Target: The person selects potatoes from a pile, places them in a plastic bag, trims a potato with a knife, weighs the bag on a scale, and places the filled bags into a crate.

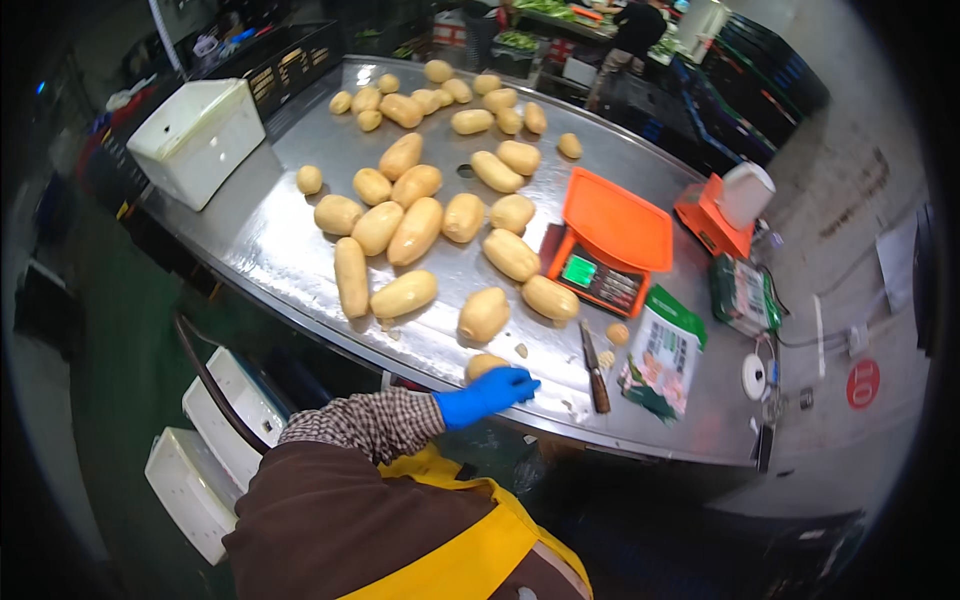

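Note:
My left hand [488, 396], in a blue glove, is at the near edge of the steel table [290, 270]. Its fingers look bent and bunched together, pointing right; whether anything is in them is hidden. Just beyond the knuckles lies a peeled potato [485, 366], its lower side covered by the hand. Another peeled potato [484, 315] sits a little farther off. To the right of the hand lies a knife [595, 370] with a brown handle, beside a small round piece [617, 333] and some scraps. My right hand is not in view.
Many peeled potatoes [415, 230] spread over the table. An orange scale [618, 220] with a lit green display stands right of them, near a green-and-white printed bag [665, 350]. A second orange scale [715, 215] is farther right. White bins [200, 140] stand left; a person [638, 30] is far back.

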{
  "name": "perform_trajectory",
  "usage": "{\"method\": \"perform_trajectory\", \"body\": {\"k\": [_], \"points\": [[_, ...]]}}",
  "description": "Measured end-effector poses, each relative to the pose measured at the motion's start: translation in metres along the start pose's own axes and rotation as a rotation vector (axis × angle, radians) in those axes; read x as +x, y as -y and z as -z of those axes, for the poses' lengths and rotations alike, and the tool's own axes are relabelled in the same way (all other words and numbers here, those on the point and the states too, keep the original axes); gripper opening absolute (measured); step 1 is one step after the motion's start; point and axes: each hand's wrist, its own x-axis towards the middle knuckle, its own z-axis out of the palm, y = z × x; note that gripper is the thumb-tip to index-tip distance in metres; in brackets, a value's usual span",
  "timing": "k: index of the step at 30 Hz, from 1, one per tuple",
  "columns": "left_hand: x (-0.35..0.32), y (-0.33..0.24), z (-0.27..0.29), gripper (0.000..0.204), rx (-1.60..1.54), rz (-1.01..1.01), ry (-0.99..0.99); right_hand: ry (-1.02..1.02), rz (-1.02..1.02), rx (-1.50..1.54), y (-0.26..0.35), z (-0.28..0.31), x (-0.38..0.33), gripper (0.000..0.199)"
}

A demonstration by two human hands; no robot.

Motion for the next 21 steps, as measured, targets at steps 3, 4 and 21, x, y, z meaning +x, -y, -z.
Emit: {"method": "perform_trajectory", "body": {"k": [3,4,21], "points": [[0.000,0.008,0.111,0.026,0.091,-0.081,-0.409,0.137,0.195,0.085,0.082,-0.031,0.035,0.043],[-0.002,0.011,0.138,0.025,0.144,-0.085,-0.503,0.225,0.280,0.129,0.115,-0.046,0.044,0.043],[0.152,0.009,0.460,0.080,0.819,0.041,-0.978,1.119,0.819,0.093,0.459,-0.282,-0.100,0.058]]}}
